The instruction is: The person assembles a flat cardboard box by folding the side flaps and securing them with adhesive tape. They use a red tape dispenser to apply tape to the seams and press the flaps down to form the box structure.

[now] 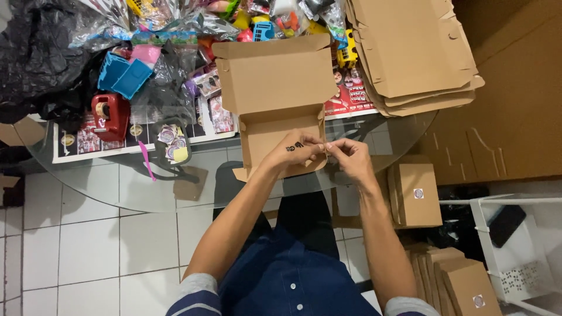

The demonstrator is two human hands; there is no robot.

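Note:
An open brown cardboard mailer box [275,82] lies on the round glass table [117,181], its lid flipped up toward the far side. My left hand [295,151] rests over the box's near wall, fingers pinched together. My right hand [350,158] is just right of it, fingertips meeting the left hand's at the box's near right corner. Whatever small thing the fingers pinch is too small to make out.
A stack of flat brown box blanks [410,52] lies at the far right. A red tape dispenser [110,114], blue plastic pieces [124,75], sticker sheets [172,143], black bags and bagged toys crowd the table's far side. Closed boxes [417,193] and a white basket [515,246] stand on the floor at right.

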